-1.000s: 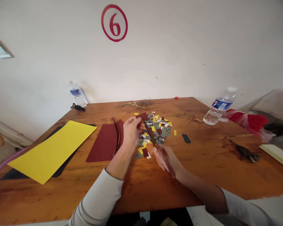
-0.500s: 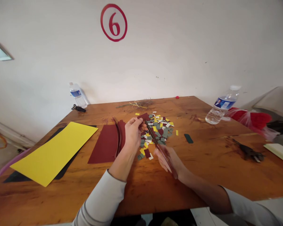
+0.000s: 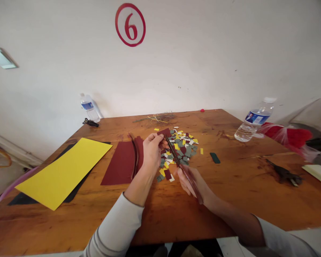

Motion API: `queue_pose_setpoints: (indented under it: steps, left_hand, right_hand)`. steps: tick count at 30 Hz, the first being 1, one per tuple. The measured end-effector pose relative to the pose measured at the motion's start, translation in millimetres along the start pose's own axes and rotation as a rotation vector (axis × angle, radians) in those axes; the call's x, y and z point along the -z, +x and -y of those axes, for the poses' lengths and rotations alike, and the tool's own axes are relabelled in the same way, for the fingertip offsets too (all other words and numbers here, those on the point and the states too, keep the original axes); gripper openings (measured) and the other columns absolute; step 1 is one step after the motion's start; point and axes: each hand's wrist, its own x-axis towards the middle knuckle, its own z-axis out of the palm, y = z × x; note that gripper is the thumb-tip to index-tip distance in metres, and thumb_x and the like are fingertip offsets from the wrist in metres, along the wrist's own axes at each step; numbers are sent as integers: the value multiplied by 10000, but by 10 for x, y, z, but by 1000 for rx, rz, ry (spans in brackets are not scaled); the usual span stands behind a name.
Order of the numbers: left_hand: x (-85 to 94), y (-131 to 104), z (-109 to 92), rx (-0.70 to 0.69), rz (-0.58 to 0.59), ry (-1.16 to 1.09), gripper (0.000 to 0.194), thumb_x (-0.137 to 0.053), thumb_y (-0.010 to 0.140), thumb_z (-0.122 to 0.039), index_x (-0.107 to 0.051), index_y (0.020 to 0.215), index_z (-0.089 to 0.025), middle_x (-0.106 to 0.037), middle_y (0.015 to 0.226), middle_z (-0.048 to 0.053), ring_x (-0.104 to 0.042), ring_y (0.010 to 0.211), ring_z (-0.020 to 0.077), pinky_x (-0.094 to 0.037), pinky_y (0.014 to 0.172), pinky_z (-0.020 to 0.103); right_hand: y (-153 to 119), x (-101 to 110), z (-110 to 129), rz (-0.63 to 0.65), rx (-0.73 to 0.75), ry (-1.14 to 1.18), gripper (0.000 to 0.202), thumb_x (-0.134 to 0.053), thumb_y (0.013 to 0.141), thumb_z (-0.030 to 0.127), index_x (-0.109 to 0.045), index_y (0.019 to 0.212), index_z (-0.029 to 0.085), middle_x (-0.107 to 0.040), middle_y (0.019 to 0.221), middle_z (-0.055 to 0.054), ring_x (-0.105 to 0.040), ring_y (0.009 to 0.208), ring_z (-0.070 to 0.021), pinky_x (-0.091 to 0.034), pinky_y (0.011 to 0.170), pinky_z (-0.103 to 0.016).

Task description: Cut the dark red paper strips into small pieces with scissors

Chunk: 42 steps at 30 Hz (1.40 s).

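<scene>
My left hand pinches a small dark red strip over the middle of the table. The fingers of my right hand are wrapped round dark scissors, whose blades point up and left to the strip. Beneath and behind them lies a pile of small grey, yellow, white and dark red pieces. Left of my left hand are dark red sheets with curved narrow strips on them. Whether the blades are apart is hard to tell.
A yellow sheet overlaps a black one on the wooden table. Water bottles stand at the back left and right. A dark tool and a green piece lie to the right.
The whole view has shifted slightly, so things sit a little further right. Both hands keep nearly the same pose, with the strip and the scissors still held.
</scene>
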Motion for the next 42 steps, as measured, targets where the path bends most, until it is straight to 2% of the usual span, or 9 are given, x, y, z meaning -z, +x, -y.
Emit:
queue_pose_setpoints:
  steps: [9, 15, 20, 28, 36, 42]
  left_hand:
    - [-1, -23, 11, 15, 15, 10, 379, -831, 656, -186, -456, 613, -219, -562, 527, -48, -546, 454, 91, -455, 467, 199]
    - [12, -8, 15, -5, 28, -4, 341, -804, 616, -160, -467, 588, -209, -582, 562, -45, -547, 463, 84, -457, 456, 201]
    - [11, -5, 19, 11, 32, -1, 387, -826, 647, -164, -445, 600, -212, -577, 575, -48, -551, 464, 85, -447, 459, 200]
    - [29, 6, 22, 32, 41, -11, 385, -817, 667, -144, -442, 606, -211, -605, 603, -32, -547, 450, 86, -444, 458, 210]
    - [26, 4, 19, 34, 51, -10, 351, -798, 631, -156, -452, 598, -209, -594, 585, -31, -546, 459, 80, -439, 457, 200]
    - [29, -20, 9, 37, 61, -8, 372, -803, 644, -158, -436, 622, -214, -593, 595, -38, -544, 466, 78, -426, 459, 194]
  right_hand:
    - [-13, 14, 31, 8, 32, -2, 562, -708, 800, 774, -477, 725, 268, -335, 492, 98, -283, 405, -98, -210, 380, -266]
    - [-12, 2, 83, 2, 12, -12, 578, -710, 770, 801, -485, 727, 271, -322, 454, 117, -282, 364, -90, -197, 373, -269]
    - [8, -3, 77, 25, -26, 45, 571, -748, 729, 779, -475, 724, 277, -289, 425, 137, -259, 335, -83, -198, 352, -253]
    - [17, 9, 76, 22, -59, 75, 483, -759, 735, 671, -484, 697, 275, -297, 439, 130, -256, 342, -80, -202, 350, -252]
    - [-13, 11, 96, -13, -48, 24, 489, -759, 737, 680, -489, 693, 275, -301, 442, 124, -262, 352, -87, -172, 359, -268]
    - [-44, 18, 106, 8, 18, -48, 540, -692, 791, 771, -491, 735, 274, -340, 462, 106, -298, 370, -103, -199, 370, -279]
